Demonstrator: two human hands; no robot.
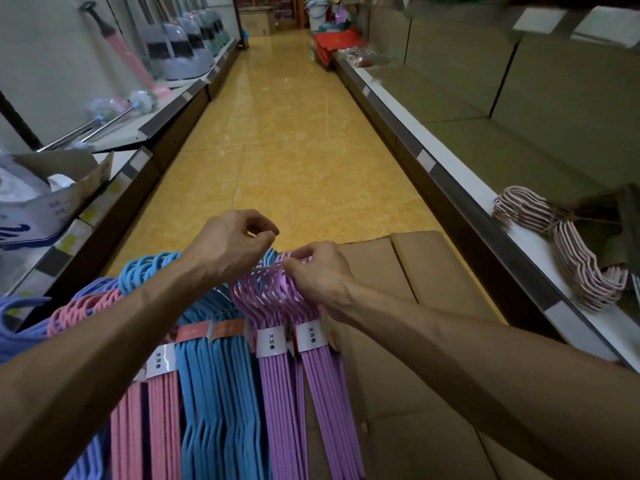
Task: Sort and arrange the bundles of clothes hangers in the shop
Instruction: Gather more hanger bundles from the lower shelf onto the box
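In a shop aisle, the right hand [320, 271] pinches the purple hanger bundle [277, 341] at its hooks; the left hand [230, 242], fingers curled, hovers over the blue bundle [204, 375].

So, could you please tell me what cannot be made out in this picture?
- Head view: the lower ends of the purple hanger bundles are cut off by the bottom edge.
- The right hand covers some of the purple hooks.
- Print on the white labels is too small to read.
- Goods at the aisle's far end are blurred.
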